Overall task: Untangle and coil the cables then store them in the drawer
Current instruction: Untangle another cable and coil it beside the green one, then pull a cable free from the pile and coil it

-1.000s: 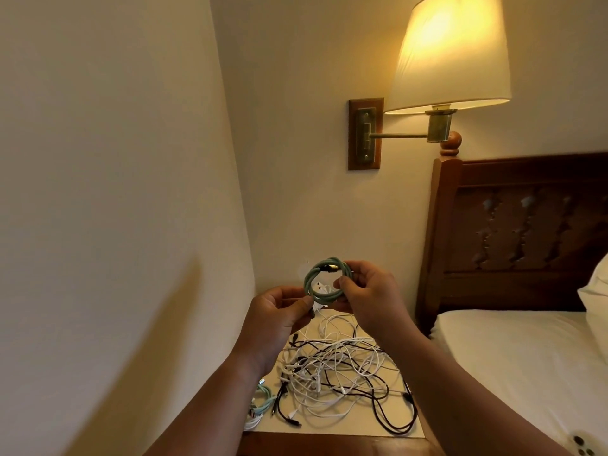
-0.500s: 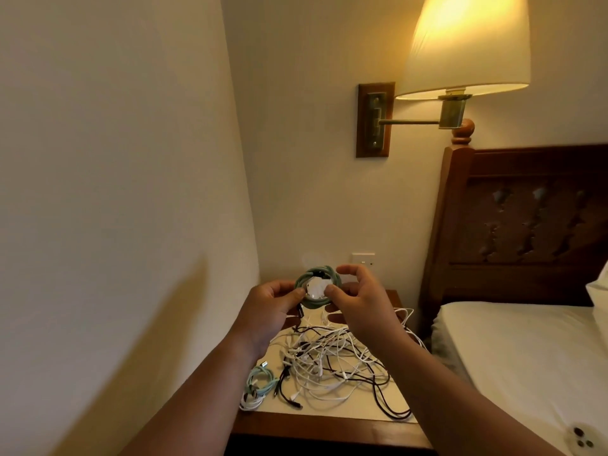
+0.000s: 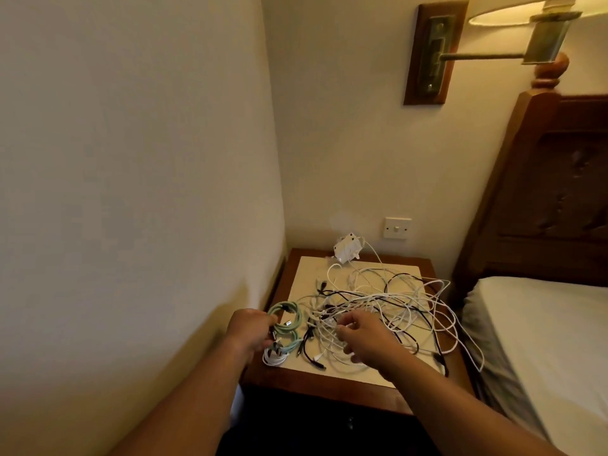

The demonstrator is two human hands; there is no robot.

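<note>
Lowered since before: left hand (image 3: 251, 329) pinches green coil (image 3: 285, 319) onto the nightstand (image 3: 329, 388). Right hand (image 3: 365, 334), fingers spread, enters the tangle (image 3: 388, 304); lift one strand slowly.

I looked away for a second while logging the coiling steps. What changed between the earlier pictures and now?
The green coil, held up in both hands earlier, has come down to the nightstand's left front corner, beside the already coiled cables there. The left hand is still on it; the right hand has let go and reaches into the tangled cables. The camera tilted down. The tangle and the white charger stayed put.
</note>
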